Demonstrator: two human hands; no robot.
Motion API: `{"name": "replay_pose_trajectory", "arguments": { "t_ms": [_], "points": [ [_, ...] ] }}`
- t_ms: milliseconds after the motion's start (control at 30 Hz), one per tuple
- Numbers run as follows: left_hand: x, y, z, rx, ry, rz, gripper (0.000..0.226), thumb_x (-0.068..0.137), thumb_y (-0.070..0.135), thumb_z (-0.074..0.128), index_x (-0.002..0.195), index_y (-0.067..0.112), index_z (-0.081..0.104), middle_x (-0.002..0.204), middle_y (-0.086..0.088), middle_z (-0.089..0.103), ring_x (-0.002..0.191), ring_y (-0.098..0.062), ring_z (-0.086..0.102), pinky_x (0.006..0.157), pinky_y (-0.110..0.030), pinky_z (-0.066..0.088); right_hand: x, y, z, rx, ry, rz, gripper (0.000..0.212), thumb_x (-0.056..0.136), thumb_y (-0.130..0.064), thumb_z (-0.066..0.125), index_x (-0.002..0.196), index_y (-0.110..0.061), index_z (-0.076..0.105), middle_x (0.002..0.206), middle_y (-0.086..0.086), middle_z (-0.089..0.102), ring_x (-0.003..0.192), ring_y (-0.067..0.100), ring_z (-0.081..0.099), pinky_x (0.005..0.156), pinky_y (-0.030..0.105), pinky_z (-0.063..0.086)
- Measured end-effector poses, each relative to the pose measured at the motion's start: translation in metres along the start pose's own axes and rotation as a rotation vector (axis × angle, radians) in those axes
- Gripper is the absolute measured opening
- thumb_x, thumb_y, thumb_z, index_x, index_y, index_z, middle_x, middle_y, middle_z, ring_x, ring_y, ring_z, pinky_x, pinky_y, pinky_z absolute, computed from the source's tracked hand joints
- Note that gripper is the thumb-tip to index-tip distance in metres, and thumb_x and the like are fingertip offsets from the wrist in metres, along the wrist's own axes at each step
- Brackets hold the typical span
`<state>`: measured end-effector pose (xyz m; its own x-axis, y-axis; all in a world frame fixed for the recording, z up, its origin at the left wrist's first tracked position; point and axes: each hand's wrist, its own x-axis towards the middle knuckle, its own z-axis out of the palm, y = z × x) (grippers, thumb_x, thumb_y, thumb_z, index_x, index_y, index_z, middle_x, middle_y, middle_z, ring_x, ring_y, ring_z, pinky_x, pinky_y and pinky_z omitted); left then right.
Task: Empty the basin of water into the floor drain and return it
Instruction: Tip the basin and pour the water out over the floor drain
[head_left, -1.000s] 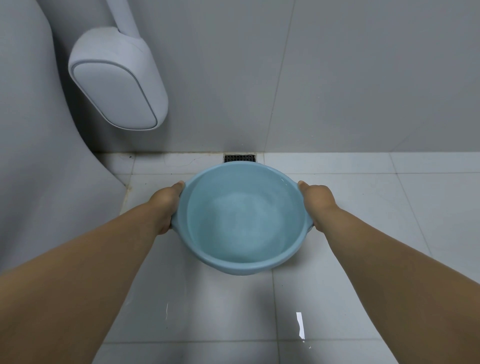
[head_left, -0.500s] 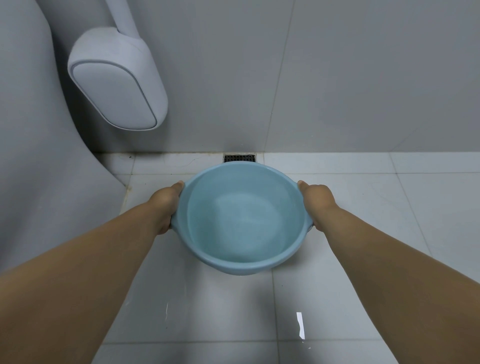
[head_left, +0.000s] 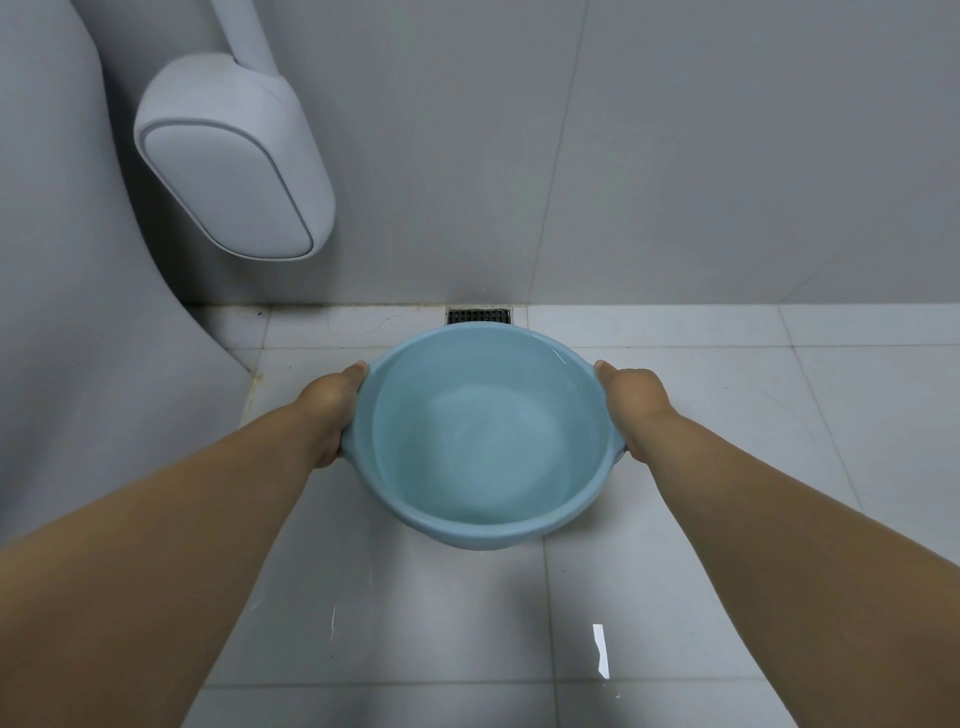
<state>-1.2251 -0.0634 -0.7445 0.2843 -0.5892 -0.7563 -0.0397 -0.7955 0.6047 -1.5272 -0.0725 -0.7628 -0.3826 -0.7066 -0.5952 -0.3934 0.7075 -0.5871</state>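
A light blue round basin (head_left: 485, 530) with water in it hangs above the white tiled floor, roughly level. My left hand (head_left: 332, 410) grips its left rim, thumb on top, fingers hidden under the edge. On the opposite side my right hand (head_left: 631, 402) grips the right rim handle the same way. The dark floor drain grate (head_left: 479, 316) lies just beyond the basin's far rim, at the foot of the grey wall.
A white wall-hung fixture (head_left: 234, 166) juts from the wall at upper left. A curved grey surface (head_left: 78, 312) fills the left side. White floor tiles (head_left: 779, 415) spread to the right and toward me.
The basin and both hands hold nearly the same place; only the water surface ripples slightly.
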Motion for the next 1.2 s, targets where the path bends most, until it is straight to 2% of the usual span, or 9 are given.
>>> {"name": "replay_pose_trajectory", "arguments": {
  "t_ms": [67,500,633,767,867,967,1000,1100,1200],
  "points": [
    [0.001,0.000,-0.001,0.001,0.001,0.001,0.045,0.104,0.047,0.040,0.107,0.012,0.068,0.092,-0.007,0.074,0.074,-0.027,0.070,0.059,-0.034,0.052,0.000,0.001,0.002,0.009,0.009,-0.020,0.041,0.100,-0.041,0.045,0.065,-0.021,0.040,0.068,-0.001,0.043,0.084,0.024,0.048,0.078,0.032,0.042],
    [0.001,0.000,-0.001,0.007,0.014,-0.006,0.044,0.103,0.047,0.042,0.108,0.013,0.069,0.097,-0.008,0.075,0.080,-0.030,0.071,0.066,-0.036,0.055,-0.006,-0.001,0.000,0.008,0.009,-0.023,0.041,0.100,-0.041,0.045,0.065,-0.021,0.040,0.069,0.000,0.044,0.084,0.026,0.048,0.085,0.037,0.048],
    [-0.001,0.000,0.002,0.010,0.013,-0.005,0.044,0.103,0.047,0.041,0.105,0.013,0.069,0.095,-0.007,0.074,0.078,-0.029,0.070,0.063,-0.035,0.054,-0.005,-0.003,-0.004,0.009,-0.005,0.046,0.038,0.099,-0.026,0.042,0.064,-0.011,0.037,0.064,0.006,0.038,0.060,0.025,0.038,0.055,0.029,0.034],
    [-0.002,0.000,0.003,0.002,0.019,-0.003,0.042,0.104,0.045,0.041,0.104,0.013,0.068,0.094,-0.007,0.074,0.077,-0.029,0.069,0.064,-0.035,0.055,-0.007,-0.002,-0.004,-0.010,0.004,-0.003,0.039,0.100,-0.035,0.044,0.065,-0.017,0.040,0.068,0.002,0.042,0.075,0.026,0.047,0.072,0.036,0.048],
    [-0.002,0.000,0.004,0.004,0.015,-0.004,0.043,0.103,0.046,0.041,0.105,0.012,0.068,0.094,-0.007,0.073,0.076,-0.029,0.069,0.063,-0.035,0.054,-0.006,0.000,-0.006,-0.007,-0.002,0.024,0.036,0.099,-0.027,0.041,0.066,-0.012,0.039,0.067,0.005,0.041,0.063,0.026,0.041,0.056,0.030,0.039],
    [-0.003,-0.001,0.005,0.003,0.015,-0.004,0.042,0.104,0.045,0.041,0.104,0.012,0.068,0.093,-0.007,0.073,0.075,-0.028,0.068,0.061,-0.034,0.053,-0.006,0.001,-0.005,-0.023,0.005,-0.020,0.040,0.100,-0.038,0.044,0.065,-0.018,0.041,0.068,0.002,0.043,0.079,0.026,0.048,0.078,0.038,0.050],
    [-0.004,-0.001,0.005,0.004,0.014,-0.002,0.042,0.104,0.045,0.041,0.104,0.012,0.068,0.093,-0.008,0.073,0.074,-0.028,0.068,0.061,-0.034,0.053,-0.007,0.000,-0.005,-0.039,0.003,-0.026,0.040,0.100,-0.037,0.043,0.065,-0.018,0.040,0.068,0.002,0.043,0.080,0.026,0.048,0.078,0.037,0.049],
    [-0.005,-0.001,0.006,0.005,0.011,-0.005,0.043,0.104,0.045,0.041,0.102,0.012,0.068,0.091,-0.007,0.073,0.072,-0.027,0.068,0.058,-0.033,0.051,-0.004,0.001,-0.008,-0.097,-0.035,0.005,0.031,0.100,-0.020,0.036,0.072,-0.008,0.041,0.068,0.006,0.038,0.061,0.025,0.038,0.053,0.026,0.032],
    [-0.005,-0.001,0.006,0.006,0.011,-0.007,0.043,0.104,0.046,0.041,0.100,0.013,0.068,0.092,-0.007,0.073,0.073,-0.028,0.069,0.058,-0.033,0.051,-0.005,0.001,-0.009,-0.107,-0.050,0.014,0.026,0.100,-0.018,0.035,0.078,-0.006,0.043,0.068,0.005,0.039,0.058,0.023,0.036,0.050,0.025,0.029]
  ]
}}
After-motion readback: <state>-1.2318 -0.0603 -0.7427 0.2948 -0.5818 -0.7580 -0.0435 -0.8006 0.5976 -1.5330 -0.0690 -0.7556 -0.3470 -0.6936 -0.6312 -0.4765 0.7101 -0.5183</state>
